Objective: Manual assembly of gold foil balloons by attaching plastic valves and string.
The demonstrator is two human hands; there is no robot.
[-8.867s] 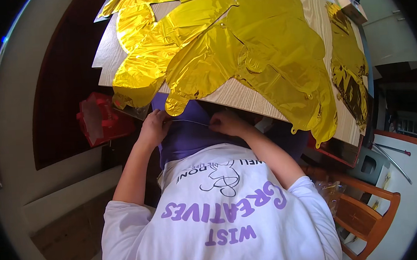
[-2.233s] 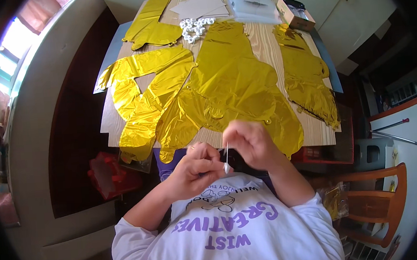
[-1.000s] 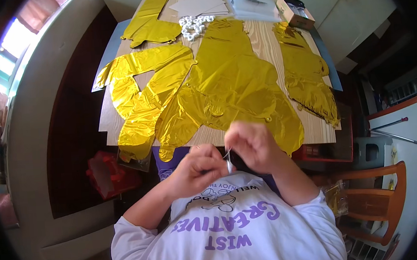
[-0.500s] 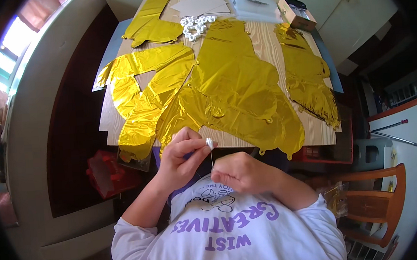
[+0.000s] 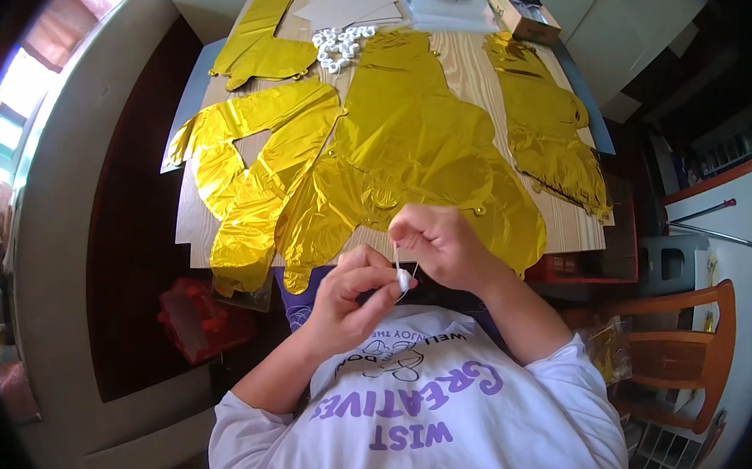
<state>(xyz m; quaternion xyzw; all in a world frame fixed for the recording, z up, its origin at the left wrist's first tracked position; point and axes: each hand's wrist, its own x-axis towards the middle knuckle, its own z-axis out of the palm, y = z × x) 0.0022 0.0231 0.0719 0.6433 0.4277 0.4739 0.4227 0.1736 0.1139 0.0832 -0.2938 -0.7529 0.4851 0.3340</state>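
My left hand [image 5: 350, 295] is closed, pinching a small white ribbon roll [image 5: 404, 279] between thumb and fingertips just off the table's near edge. Above and to the right of it, my right hand [image 5: 445, 245] is closed on a thin white strand [image 5: 397, 255] that runs down to the roll. A short thin end sticks out beside the roll. Just beyond my hands lies a large flat gold foil balloon [image 5: 412, 127], uninflated, with small round tabs along its edge. Another gold foil balloon [image 5: 309, 152] is spread to its left.
The wood-grain table [image 5: 474, 71] also bears gold foil balloons at far left [image 5: 260, 46] and right [image 5: 551, 122]. At the back are a pile of small white rolls [image 5: 341, 47], white sheets [image 5: 347, 8], clear plastic sleeves [image 5: 447, 5] and a box [image 5: 524, 13]. A wooden chair [image 5: 681, 357] stands at right.
My right hand has risen from below the roll to above it, drawing the strand upward. The left hand with the roll has shifted slightly right and nearer to me.
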